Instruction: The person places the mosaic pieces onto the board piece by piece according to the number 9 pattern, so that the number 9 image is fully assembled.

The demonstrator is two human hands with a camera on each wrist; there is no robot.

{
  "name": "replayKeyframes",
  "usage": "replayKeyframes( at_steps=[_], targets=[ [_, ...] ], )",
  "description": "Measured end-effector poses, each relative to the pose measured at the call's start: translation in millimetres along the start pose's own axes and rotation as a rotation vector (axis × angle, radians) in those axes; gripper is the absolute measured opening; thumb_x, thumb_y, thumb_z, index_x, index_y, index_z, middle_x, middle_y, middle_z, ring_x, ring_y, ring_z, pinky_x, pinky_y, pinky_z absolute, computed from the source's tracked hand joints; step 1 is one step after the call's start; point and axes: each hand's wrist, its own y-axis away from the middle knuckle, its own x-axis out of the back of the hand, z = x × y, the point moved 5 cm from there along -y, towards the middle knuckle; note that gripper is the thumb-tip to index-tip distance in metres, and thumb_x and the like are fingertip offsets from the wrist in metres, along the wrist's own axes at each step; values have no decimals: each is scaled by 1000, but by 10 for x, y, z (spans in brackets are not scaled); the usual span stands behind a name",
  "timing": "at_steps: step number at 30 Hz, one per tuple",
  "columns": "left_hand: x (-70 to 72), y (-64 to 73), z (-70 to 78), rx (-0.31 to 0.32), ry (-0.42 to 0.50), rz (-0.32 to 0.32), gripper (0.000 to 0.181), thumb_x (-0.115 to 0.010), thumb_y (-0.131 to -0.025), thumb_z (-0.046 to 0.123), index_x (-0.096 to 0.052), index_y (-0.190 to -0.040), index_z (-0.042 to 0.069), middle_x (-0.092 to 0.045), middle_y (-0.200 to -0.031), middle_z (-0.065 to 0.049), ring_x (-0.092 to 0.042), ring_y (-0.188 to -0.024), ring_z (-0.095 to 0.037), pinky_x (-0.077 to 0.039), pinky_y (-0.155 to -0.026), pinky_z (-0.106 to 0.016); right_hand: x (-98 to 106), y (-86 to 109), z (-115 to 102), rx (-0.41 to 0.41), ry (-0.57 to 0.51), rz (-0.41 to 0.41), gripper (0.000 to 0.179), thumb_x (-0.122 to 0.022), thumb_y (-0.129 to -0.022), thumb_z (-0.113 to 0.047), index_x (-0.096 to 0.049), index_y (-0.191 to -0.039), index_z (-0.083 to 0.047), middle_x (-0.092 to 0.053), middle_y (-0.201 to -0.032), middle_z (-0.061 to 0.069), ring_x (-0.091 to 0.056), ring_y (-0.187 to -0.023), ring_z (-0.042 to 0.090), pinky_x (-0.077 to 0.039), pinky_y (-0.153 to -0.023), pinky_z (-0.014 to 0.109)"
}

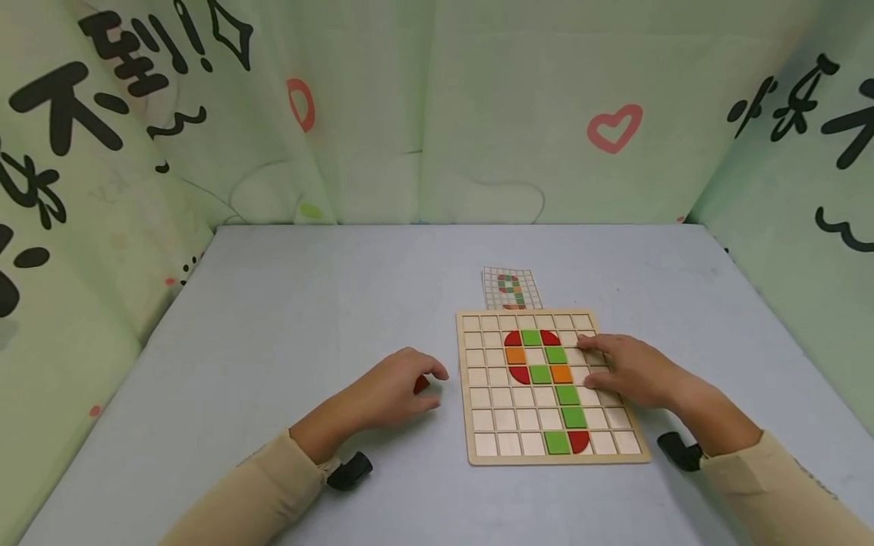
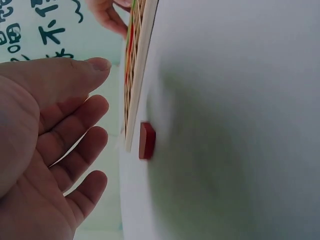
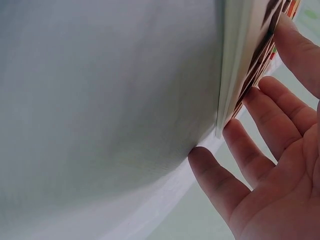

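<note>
A wooden grid board (image 1: 501,449) lies on the table, with green, orange and red tiles set in some of its squares. My left hand (image 1: 392,390) hovers left of the board, thumb and fingers apart and loosely bent. Below it a small red tile (image 2: 147,140) with a curved side sits on the table by the board's edge; in the head view the hand partly covers this red tile (image 1: 421,384). My right hand (image 1: 635,369) rests on the right side of the board, its fingers spread and fairly straight, fingertips at the rim and over the outer squares.
A printed pattern card (image 1: 515,284) lies behind the board, its near edge hidden under or behind the rim. Pale green curtains (image 1: 505,114) with lettering and hearts enclose the back and sides of the table (image 1: 307,303). Each wrist carries a black camera.
</note>
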Motion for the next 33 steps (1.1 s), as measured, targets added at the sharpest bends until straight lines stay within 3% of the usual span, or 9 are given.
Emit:
replayKeyframes(
  at_steps=[12,23,33],
  targets=[
    [119,60,-206,-19,-18,-46,22,-68,-90,0,-69,-111,6,-66,-107,1,-56,-113,-23,-45,-99,-39,24,-4,15,11,-1,4,68,-75,-90,-28,-49,-142,6,-48,-139,34,-43,-126,52,-36,-100,64],
    [56,-8,-253,-20,-55,-62,21,-68,-91,-1,-69,-110,6,-66,-102,2,-57,-105,-19,-48,-94,-36,6,2,15,5,-9,2,68,-75,-90,-28,-48,-142,6,-48,-140,34,-44,-126,52,-37,-100,64],
    [41,-36,-271,25,-60,-50,17,-70,-90,1,-69,-106,8,-63,-97,4,-55,-101,-18,-48,-92,-36,0,0,24,18,-4,6,68,-75,-90,-28,-49,-142,7,-48,-140,34,-44,-126,51,-37,-100,64]
  ],
)
